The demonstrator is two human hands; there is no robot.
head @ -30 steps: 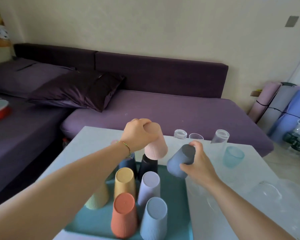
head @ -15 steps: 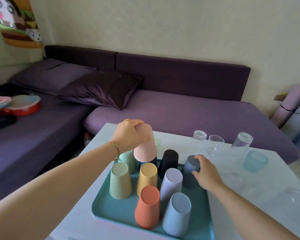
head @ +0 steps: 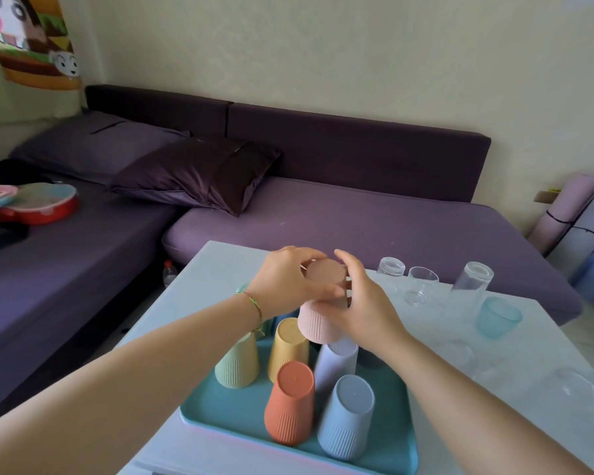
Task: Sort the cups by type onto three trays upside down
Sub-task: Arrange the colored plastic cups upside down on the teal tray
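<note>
Cups with ribbed walls stand upside down on a teal tray [head: 220, 411] at the near edge of the white tabletop [head: 199, 296]. At the room's far left a cartoon poster [head: 31, 39] hangs on the wall. Below it a red bowl [head: 45, 210] topped with flat plates sits on the purple sofa [head: 374, 228], which runs along the table's left and far sides. A dark satin pillow [head: 199, 173] lies in the sofa's corner. A small bottle [head: 169, 270] stands on the floor by the tabletop's far left corner.

On the tray, from the left, come a green cup [head: 237, 363], a yellow cup [head: 288, 347], an orange cup [head: 290, 402], a lavender cup [head: 335, 366] and a blue-grey cup [head: 348, 419].

The left hand [head: 288, 282] grips the pink cup [head: 318, 318] from above, fingers curled round its upturned base. That cup hangs mouth-down over the tray's far part, just above the lavender one; whether they touch cannot be told. The right hand [head: 360, 303] holds the same cup's wall, thumb across its front. A dark cup [head: 371, 361] shows partly behind the right wrist.

Three clear glasses [head: 422, 282] stand along the tabletop's far edge, and a pale teal glass [head: 498, 317] stands near its right edge. Rolled mats [head: 563, 214] lean at the far right wall.
</note>
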